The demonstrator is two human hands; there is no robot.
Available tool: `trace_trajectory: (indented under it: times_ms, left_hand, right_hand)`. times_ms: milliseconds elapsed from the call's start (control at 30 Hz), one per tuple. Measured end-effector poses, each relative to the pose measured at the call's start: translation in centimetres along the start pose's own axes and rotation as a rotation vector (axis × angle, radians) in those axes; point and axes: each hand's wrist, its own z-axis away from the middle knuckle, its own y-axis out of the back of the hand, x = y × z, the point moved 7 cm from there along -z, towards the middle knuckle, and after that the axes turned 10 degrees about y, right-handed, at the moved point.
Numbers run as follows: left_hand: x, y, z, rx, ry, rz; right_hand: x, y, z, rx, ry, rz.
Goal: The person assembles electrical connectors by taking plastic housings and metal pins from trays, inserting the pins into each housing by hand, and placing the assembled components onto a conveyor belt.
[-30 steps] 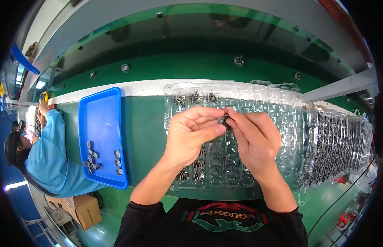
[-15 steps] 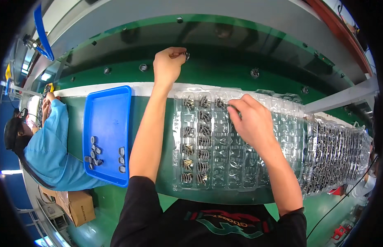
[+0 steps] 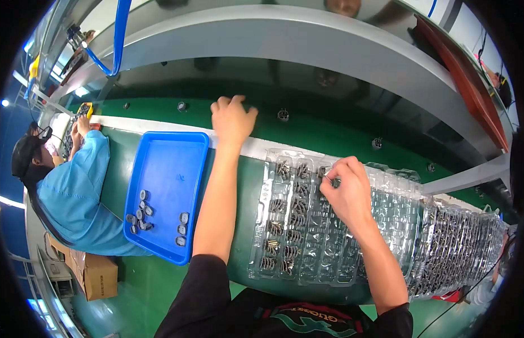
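My left hand [image 3: 234, 121] reaches over the green conveyor belt, its fingers apart and nothing visible in them. To its right on the belt stands a small round dark-and-silver part [image 3: 282, 114]. My right hand [image 3: 347, 188] pinches a small thin metal piece [image 3: 328, 178] over the back of the clear plastic tray [image 3: 315, 228]. Several pockets in the tray's left columns hold bunches of small metal pieces [image 3: 276, 227]; most of its other pockets show no pieces.
A blue tray [image 3: 166, 163] with several grey round parts [image 3: 145, 208] lies left of my left forearm. More clear trays [image 3: 459, 242] filled with metal pieces extend right. Above the belt runs a grey metal beam [image 3: 307, 28]. A person in blue [image 3: 76, 191] works at far left.
My left hand has opened; the small part it held is no longer in its fingers. My right thumb and fingertips have closed together on a metal piece. The whole view has shifted.
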Motion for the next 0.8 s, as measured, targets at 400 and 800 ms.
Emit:
trace_trajectory:
  times_ms: [400, 800]
  left_hand:
    - [5.7, 2.5, 3.7, -0.705, 0.176, 0.955]
    - [17.5, 4.6, 17.1, -1.386, 0.305, 1.499]
  right_hand:
    - [0.2, 6.1, 3.2, 0.178, -0.209, -0.904]
    - [0.3, 11.6, 4.1, 0.491, -0.043, -0.541]
